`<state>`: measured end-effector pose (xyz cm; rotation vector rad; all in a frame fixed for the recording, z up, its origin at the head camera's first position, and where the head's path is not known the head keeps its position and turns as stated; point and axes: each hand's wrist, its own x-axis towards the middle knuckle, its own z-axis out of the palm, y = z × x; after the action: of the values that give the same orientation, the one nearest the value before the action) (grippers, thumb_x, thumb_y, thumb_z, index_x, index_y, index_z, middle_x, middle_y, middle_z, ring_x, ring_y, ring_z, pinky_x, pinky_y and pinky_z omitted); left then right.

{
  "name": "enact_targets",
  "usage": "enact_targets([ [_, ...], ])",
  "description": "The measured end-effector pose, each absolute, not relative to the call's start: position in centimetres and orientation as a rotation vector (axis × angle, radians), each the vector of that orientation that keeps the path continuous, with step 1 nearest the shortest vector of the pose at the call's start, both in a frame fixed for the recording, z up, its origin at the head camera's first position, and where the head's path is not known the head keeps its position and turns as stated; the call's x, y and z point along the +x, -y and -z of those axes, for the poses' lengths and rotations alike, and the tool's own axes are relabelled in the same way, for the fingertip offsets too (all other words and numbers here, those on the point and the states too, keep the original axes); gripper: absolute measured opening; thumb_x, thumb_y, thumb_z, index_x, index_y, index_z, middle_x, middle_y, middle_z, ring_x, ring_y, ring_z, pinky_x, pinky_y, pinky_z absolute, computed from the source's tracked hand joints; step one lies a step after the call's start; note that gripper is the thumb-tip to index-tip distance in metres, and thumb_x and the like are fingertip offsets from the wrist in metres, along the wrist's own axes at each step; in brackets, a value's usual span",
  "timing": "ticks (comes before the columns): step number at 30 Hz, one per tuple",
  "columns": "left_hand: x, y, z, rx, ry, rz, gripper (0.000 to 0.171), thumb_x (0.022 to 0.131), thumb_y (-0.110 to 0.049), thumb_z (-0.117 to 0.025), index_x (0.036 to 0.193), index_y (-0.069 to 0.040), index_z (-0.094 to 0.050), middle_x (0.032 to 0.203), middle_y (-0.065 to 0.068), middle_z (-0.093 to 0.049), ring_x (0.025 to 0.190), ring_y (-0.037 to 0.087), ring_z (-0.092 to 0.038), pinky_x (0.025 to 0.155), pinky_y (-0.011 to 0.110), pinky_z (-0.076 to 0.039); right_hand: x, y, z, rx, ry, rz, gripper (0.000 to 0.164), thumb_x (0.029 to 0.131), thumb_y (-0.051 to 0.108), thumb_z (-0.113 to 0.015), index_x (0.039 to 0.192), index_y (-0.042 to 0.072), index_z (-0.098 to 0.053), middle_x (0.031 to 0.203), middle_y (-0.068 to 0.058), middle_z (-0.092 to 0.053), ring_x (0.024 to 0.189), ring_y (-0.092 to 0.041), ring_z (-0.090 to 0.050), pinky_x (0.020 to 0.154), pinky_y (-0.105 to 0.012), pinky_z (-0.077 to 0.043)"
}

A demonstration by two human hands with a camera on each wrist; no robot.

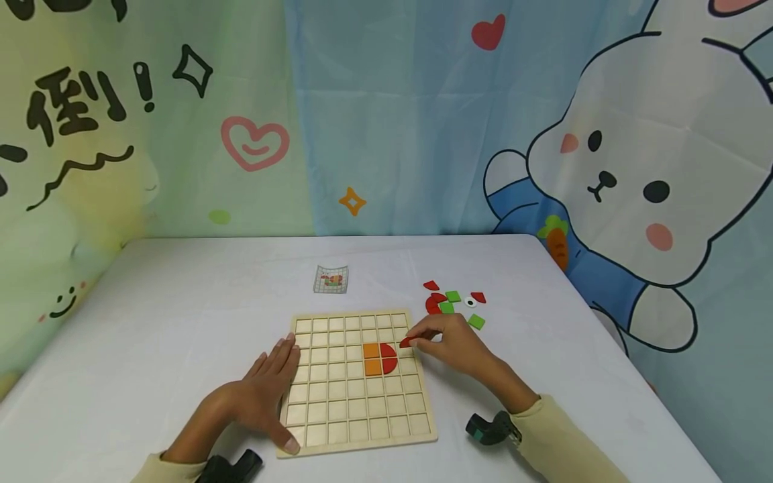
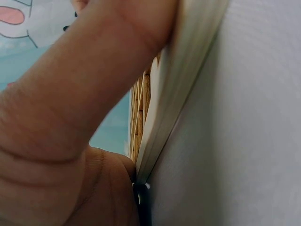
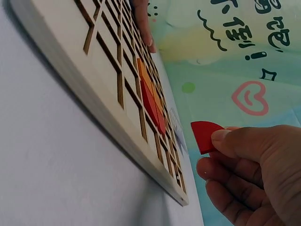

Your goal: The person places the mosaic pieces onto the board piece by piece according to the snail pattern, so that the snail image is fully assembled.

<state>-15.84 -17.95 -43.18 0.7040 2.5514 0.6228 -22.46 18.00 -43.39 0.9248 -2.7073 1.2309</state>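
A white-covered tabletop [image 1: 151,335] stands before a printed curtain [image 1: 398,134] showing a cartoon rabbit. Taking the grid board as the clock's centre and twelve as straight away from the person, the left hand [image 1: 262,386] rests at nine o'clock, fingers extended along the edge, thumb reaching the near corner towards seven; this spread contact probably steadies the board. The wooden grid board [image 1: 338,409] lies flat, its ridges dividing the surface into square cells, which likely explains why the tiles sit so squarely.

Just off its centre, towards one o'clock, two orange squares [image 1: 372,367] adjoin two red quarter-circle tiles [image 1: 389,366], whose curved sides face three o'clock, so the pair reads as a half disc. The right hand [image 1: 449,342], at two o'clock, pinches a red sector tile [image 3: 202,136] between thumb and finger; held by one end, most of its shape is exposed, and it is clear of the board. The hands are well apart.

Beyond, between one and two o'clock, green squares [image 1: 476,322], loose red tiles [image 1: 478,297] and a white disc with a dark centre [image 1: 470,302] lie scattered, presumably within the right hand's easy reach. Farther, near twelve, a gridded picture card [image 1: 331,280] faces up, apparently placed for viewing.
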Motion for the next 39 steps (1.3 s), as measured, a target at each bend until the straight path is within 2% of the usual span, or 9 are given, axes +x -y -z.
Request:
enact_targets([
  [7, -15.8, 18.1, 43.3, 0.744, -2.539, -0.684, 0.147, 0.056, -0.063, -0.085, 0.149, 0.013, -0.002, 0.156, 0.031, 0.012, 0.143, 0.046, 0.01, 0.109, 0.063, 0.001, -22.5, -16.8, 43.3, 0.926, 2.702, -1.236, 0.013, 0.086, 0.007, -0.074, 0.099, 0.009, -0.076, 0.09, 0.008, -0.071, 0.077, -0.007, -0.063, 0.068, -0.029, -0.052],
  [14, -16.1, 18.4, 44.4, 0.727, -2.547, -0.686, 0.152, 0.052, -0.071, -0.082, 0.151, 0.009, 0.0, 0.157, 0.025, 0.015, 0.144, 0.039, 0.014, 0.11, 0.059, 0.004, -22.7, -15.5, 43.1, 0.929, 2.72, -1.246, 0.012, 0.087, 0.012, -0.075, 0.099, 0.011, -0.077, 0.087, 0.008, -0.071, 0.076, -0.007, -0.062, 0.067, -0.026, -0.051],
  [23, -16.2, 18.6, 45.2, 0.714, -2.564, -0.668, 0.155, 0.048, -0.077, -0.079, 0.152, 0.007, 0.0, 0.158, 0.022, 0.015, 0.144, 0.037, 0.014, 0.11, 0.059, 0.004, -22.6, -13.8, 43.5, 0.843, 2.761, -1.36, 0.012, 0.088, 0.014, -0.074, 0.099, 0.012, -0.076, 0.088, 0.009, -0.071, 0.075, -0.008, -0.062, 0.066, -0.027, -0.051],
  [29, -16.0, 18.4, 44.3, 0.716, -2.539, -0.671, 0.153, 0.051, -0.073, -0.081, 0.151, 0.009, 0.0, 0.157, 0.025, 0.015, 0.144, 0.04, 0.014, 0.11, 0.06, 0.004, -22.5, -12.7, 43.4, 0.85, 2.758, -1.352, 0.01, 0.088, 0.014, -0.074, 0.097, 0.014, -0.078, 0.088, 0.01, -0.07, 0.075, -0.009, -0.061, 0.065, -0.027, -0.051],
  [35, -15.7, 17.9, 43.2, 0.708, -2.552, -0.636, 0.149, 0.054, -0.067, -0.084, 0.15, 0.012, -0.002, 0.156, 0.03, 0.012, 0.143, 0.044, 0.009, 0.11, 0.062, -0.001, -23.0, -11.6, 43.6, 0.925, 2.752, -1.386, 0.009, 0.089, 0.012, -0.073, 0.097, 0.011, -0.078, 0.091, 0.007, -0.071, 0.078, -0.008, -0.061, 0.069, -0.026, -0.051],
  [39, -15.7, 17.7, 43.0, 0.7, -2.566, -0.606, 0.148, 0.054, -0.066, -0.084, 0.15, 0.012, -0.002, 0.156, 0.03, 0.011, 0.144, 0.044, 0.008, 0.111, 0.061, -0.003, -23.1, -10.9, 43.6, 0.957, 2.775, -1.417, 0.009, 0.089, 0.011, -0.072, 0.096, 0.011, -0.078, 0.091, 0.006, -0.071, 0.076, -0.009, -0.06, 0.066, -0.025, -0.05],
])
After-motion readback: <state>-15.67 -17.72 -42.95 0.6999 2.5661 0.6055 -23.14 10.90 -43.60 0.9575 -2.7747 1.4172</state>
